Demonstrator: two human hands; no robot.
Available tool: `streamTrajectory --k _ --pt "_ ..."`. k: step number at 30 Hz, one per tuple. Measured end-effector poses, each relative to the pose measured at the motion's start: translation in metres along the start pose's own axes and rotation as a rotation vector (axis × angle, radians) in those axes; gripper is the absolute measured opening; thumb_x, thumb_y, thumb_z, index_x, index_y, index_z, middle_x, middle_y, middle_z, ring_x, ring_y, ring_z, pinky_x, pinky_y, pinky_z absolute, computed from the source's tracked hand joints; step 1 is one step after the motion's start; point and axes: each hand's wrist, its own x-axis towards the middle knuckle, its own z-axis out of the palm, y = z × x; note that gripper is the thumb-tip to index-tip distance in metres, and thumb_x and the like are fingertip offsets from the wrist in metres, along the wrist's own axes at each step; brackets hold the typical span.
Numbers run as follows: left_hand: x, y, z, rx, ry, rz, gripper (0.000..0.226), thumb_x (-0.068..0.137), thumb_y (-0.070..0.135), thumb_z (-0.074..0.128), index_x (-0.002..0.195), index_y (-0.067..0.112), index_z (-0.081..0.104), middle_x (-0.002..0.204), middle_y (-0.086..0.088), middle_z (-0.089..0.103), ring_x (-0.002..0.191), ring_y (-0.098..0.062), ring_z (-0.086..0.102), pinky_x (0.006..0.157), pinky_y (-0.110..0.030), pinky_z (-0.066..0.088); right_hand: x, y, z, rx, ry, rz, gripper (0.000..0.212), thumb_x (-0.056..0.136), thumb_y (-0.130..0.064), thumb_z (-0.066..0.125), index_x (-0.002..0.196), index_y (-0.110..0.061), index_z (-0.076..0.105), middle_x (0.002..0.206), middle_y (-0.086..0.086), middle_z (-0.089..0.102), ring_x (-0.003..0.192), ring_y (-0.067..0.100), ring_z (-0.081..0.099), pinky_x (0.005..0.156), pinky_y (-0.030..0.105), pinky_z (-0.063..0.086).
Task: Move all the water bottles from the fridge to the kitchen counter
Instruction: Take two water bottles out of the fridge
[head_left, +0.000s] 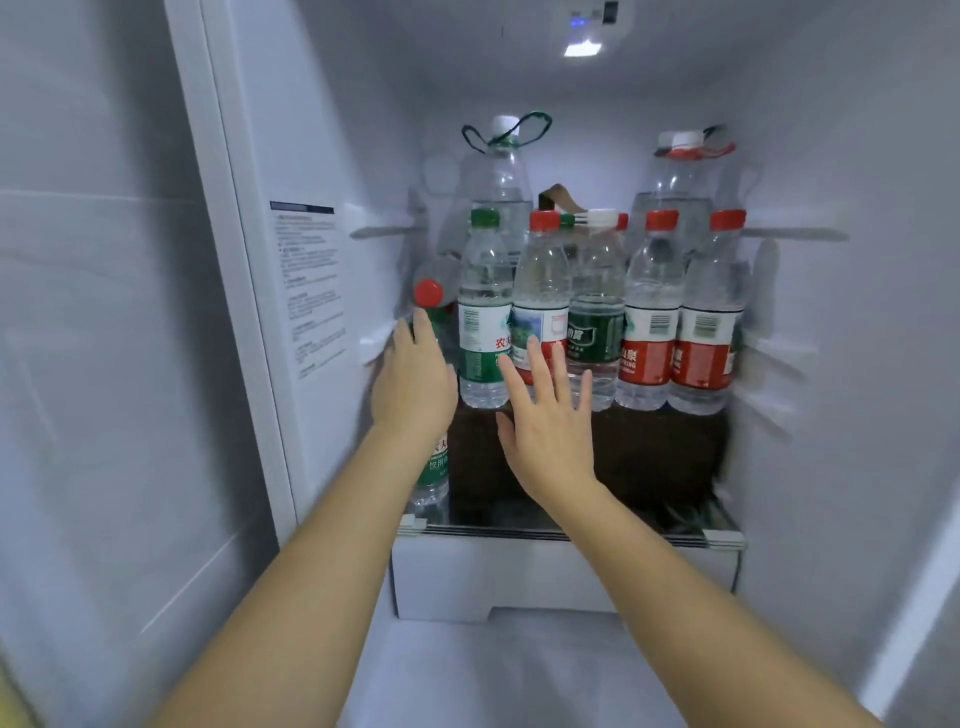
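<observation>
Inside the open fridge, several small water bottles stand in a row on a glass shelf (571, 532). My left hand (413, 384) is wrapped around a red-capped bottle with a green label (432, 467) at the shelf's front left, nearer me than the row. My right hand (550, 415) is open with fingers spread, in front of a green-capped bottle (484, 312) and a red-capped bottle (540, 291); whether it touches them I cannot tell. Two red-labelled bottles (652, 322) (709, 327) stand to the right. Two large jugs (501, 176) (675, 182) stand behind.
The fridge door (104, 364) is swung open on the left. A white drawer (519, 582) sits below the glass shelf. Shelf rails run along both side walls. A light (583, 48) glows on the fridge ceiling.
</observation>
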Motion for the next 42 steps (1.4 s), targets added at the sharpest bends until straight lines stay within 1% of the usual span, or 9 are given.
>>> streamTrajectory --k 9,18,21,24,27,30,33,36,42 --pt "0.037 0.006 0.003 0.007 0.024 -0.182 0.029 0.098 0.012 0.052 0.124 0.001 0.047 0.122 -0.020 0.058 0.111 -0.039 0.057 0.085 -0.045 0.046 -0.003 0.007 0.012 -0.008 0.009 -0.017 0.065 0.092 -0.035 0.061 0.150 -0.026 0.033 0.164 0.009 0.012 0.151 0.035 0.003 0.116 0.061 0.015" --pt "-0.010 0.000 -0.020 -0.140 0.137 -0.083 0.034 0.095 0.014 0.057 0.126 0.004 0.046 0.116 -0.018 0.061 0.104 -0.036 0.058 0.077 -0.037 0.040 -0.005 0.004 0.009 0.146 -0.023 -0.033 0.065 0.096 -0.043 0.048 0.154 -0.028 0.022 0.166 0.004 0.002 0.151 0.028 -0.010 0.121 0.057 0.005" --pt "-0.026 0.006 -0.041 -0.211 0.207 0.019 0.034 0.096 0.019 0.056 0.126 0.007 0.048 0.116 -0.012 0.061 0.104 -0.030 0.057 0.075 -0.027 0.033 -0.010 0.000 -0.002 0.380 -0.057 -0.148 0.070 0.095 -0.050 0.047 0.155 -0.026 0.019 0.165 -0.002 0.005 0.151 0.016 -0.010 0.123 0.049 0.002" --pt "-0.031 0.020 -0.071 -0.305 0.209 0.144 0.031 0.095 0.021 0.058 0.124 0.012 0.052 0.105 -0.003 0.061 0.091 -0.019 0.053 0.070 -0.017 0.028 -0.015 -0.014 -0.020 0.730 -0.212 -0.249 0.085 0.087 -0.051 0.064 0.153 -0.031 0.016 0.162 -0.011 0.020 0.151 0.008 0.008 0.123 0.035 0.014" --pt "-0.033 0.034 -0.091 -0.407 0.157 0.233 0.027 0.093 0.020 0.062 0.119 0.017 0.055 0.102 0.005 0.060 0.089 -0.013 0.055 0.074 -0.017 0.035 -0.021 -0.026 -0.027 1.156 -0.359 -0.098 0.080 0.075 -0.030 0.082 0.138 -0.037 0.033 0.133 -0.021 0.055 0.125 -0.002 0.051 0.102 0.024 0.044" --pt "-0.032 0.035 -0.087 -0.609 0.019 0.283 0.024 0.090 0.026 0.064 0.112 0.026 0.056 0.106 0.007 0.066 0.098 -0.011 0.064 0.091 -0.028 0.049 -0.030 -0.026 -0.023 1.305 -0.242 0.094 0.072 0.070 -0.022 0.083 0.129 -0.030 0.043 0.118 -0.014 0.064 0.111 0.005 0.063 0.092 0.032 0.054" --pt "-0.020 0.027 -0.071 -0.802 -0.090 0.168 0.026 0.090 0.047 0.051 0.109 0.031 0.058 0.112 0.008 0.066 0.109 -0.011 0.062 0.099 -0.038 0.048 -0.036 -0.015 -0.025 1.281 -0.154 0.205 0.067 0.072 -0.016 0.083 0.124 -0.033 0.043 0.112 -0.016 0.064 0.103 -0.004 0.062 0.084 0.019 0.052" --pt "0.005 0.018 -0.055 -0.490 0.035 -0.001 0.034 0.095 0.033 0.052 0.127 0.021 0.052 0.129 -0.001 0.056 0.119 -0.022 0.054 0.100 -0.034 0.041 -0.037 0.002 -0.029 1.246 -0.126 0.281 0.067 0.073 -0.011 0.083 0.122 -0.030 0.041 0.108 -0.019 0.061 0.098 -0.008 0.061 0.075 0.009 0.050" --pt "0.045 0.018 -0.035 0.111 0.115 0.096 0.062 0.088 0.013 0.065 0.141 0.012 0.034 0.141 -0.015 0.035 0.122 -0.034 0.044 0.090 -0.042 0.047 -0.029 0.019 -0.025 1.180 -0.090 0.407 0.070 0.073 -0.014 0.084 0.124 -0.030 0.039 0.105 -0.020 0.057 0.096 -0.003 0.059 0.072 0.010 0.047"
